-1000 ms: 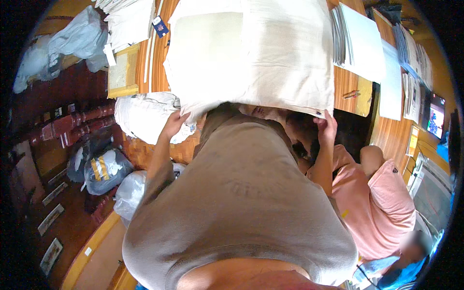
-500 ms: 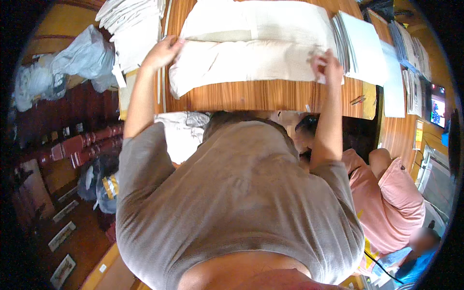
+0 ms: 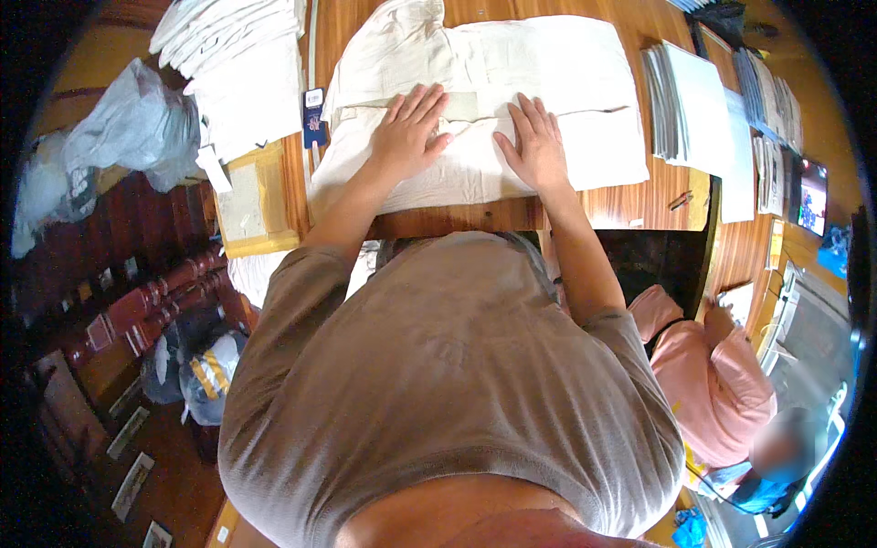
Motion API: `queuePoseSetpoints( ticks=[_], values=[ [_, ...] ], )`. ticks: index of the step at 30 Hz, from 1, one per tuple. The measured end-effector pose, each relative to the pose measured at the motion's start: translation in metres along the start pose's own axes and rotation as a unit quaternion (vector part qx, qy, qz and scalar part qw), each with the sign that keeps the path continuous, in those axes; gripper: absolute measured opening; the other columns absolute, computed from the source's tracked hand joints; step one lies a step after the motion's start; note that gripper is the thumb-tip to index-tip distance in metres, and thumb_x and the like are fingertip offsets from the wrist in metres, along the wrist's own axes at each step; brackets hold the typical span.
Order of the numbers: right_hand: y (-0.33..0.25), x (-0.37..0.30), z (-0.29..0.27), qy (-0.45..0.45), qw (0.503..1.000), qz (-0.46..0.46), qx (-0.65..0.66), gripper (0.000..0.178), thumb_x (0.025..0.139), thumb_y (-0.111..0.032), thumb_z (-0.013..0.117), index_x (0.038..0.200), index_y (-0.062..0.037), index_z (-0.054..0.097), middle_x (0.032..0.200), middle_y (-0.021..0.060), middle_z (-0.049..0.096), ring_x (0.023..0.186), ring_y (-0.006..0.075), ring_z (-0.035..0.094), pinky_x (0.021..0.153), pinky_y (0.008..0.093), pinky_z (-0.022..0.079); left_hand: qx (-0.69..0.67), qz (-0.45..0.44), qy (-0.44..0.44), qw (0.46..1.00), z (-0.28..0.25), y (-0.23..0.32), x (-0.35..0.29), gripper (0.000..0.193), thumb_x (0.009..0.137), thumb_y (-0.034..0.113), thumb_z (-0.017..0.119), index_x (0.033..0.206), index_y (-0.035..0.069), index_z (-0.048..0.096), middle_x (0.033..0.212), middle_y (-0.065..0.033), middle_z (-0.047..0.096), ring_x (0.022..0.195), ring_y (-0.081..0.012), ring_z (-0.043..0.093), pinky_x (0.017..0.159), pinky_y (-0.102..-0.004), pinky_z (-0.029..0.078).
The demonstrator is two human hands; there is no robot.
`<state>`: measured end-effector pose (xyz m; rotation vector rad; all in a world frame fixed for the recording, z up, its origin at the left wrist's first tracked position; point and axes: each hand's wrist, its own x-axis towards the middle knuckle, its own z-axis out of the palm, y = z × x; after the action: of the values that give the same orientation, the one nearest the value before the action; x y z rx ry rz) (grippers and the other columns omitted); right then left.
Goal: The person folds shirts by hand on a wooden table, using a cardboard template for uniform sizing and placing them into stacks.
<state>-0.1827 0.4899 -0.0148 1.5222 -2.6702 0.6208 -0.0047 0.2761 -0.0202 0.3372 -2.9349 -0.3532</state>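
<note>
A cream-white cloth garment lies spread and partly folded on the wooden table in front of me. Its near part is turned up, and the fold line runs across the middle. A greenish-beige strip shows in the gap of the fold; I cannot tell whether it is cloth or board. My left hand rests flat on the cloth left of centre, fingers stretched. Right of centre, my right hand also lies flat with fingers apart. Neither hand grips anything.
Folded white cloths are stacked at the left, beside a dark blue tag. Pale flat boards stand in a pile at the right. A small dark tool lies near the front edge. A person in pink sits at the right.
Both hands have come inward from the garment's left and right ends to its middle and now lie flat. The fold has shifted, and the blue tag has come into sight.
</note>
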Motion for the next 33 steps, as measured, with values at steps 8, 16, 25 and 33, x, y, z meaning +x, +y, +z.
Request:
queuePoseSetpoints(
  ticks=[8, 16, 25, 33],
  values=[
    [-0.074, 0.056, 0.017, -0.024, 0.986, -0.131, 0.100, 0.023, 0.091, -0.019, 0.073, 0.110, -0.0063, 0.069, 0.121, 0.0134, 0.069, 0.114, 0.0349, 0.066, 0.098, 0.0467, 0.054, -0.044, -0.034, 0.105, 0.993, 0.014, -0.012, 0.008, 0.039, 0.099, 0.041, 0.067, 0.128, 0.016, 0.076, 0.145, -0.0014, 0.066, 0.138, -0.0234, 0.057, 0.117, -0.0512, 0.038],
    [0.080, 0.041, -0.063, -0.163, 0.981, -0.102, 0.010, 0.037, 0.089, -0.037, 0.078, 0.107, -0.0062, 0.070, 0.106, 0.0130, 0.073, 0.108, 0.0349, 0.068, 0.102, 0.0482, 0.050, -0.052, -0.032, 0.155, 0.986, 0.016, -0.015, 0.011, 0.030, 0.095, 0.039, 0.073, 0.114, 0.017, 0.082, 0.132, 0.0014, 0.074, 0.130, -0.0220, 0.063, 0.110, -0.0498, 0.044],
    [0.163, 0.008, -0.083, 0.094, 0.929, 0.263, -0.243, 0.029, 0.093, -0.030, 0.069, 0.111, -0.0078, 0.066, 0.106, 0.0203, 0.070, 0.102, 0.0396, 0.068, 0.089, 0.0551, 0.053, -0.045, -0.028, 0.158, 0.986, 0.013, -0.012, 0.014, 0.026, 0.093, 0.032, 0.077, 0.113, 0.016, 0.082, 0.132, 0.0003, 0.074, 0.129, -0.0217, 0.064, 0.111, -0.0487, 0.044],
    [0.100, -0.033, -0.035, 0.046, 0.984, 0.155, -0.072, 0.062, 0.107, -0.041, 0.051, 0.159, -0.0086, 0.042, 0.168, 0.0170, 0.036, 0.157, 0.0392, 0.030, 0.126, 0.0599, 0.022, 0.003, 0.056, 0.002, 0.998, -0.008, 0.060, -0.003, 0.051, 0.099, 0.030, 0.062, 0.147, 0.014, 0.059, 0.166, -0.0117, 0.042, 0.151, -0.0343, 0.039, 0.121, -0.0557, 0.033]
  ],
)
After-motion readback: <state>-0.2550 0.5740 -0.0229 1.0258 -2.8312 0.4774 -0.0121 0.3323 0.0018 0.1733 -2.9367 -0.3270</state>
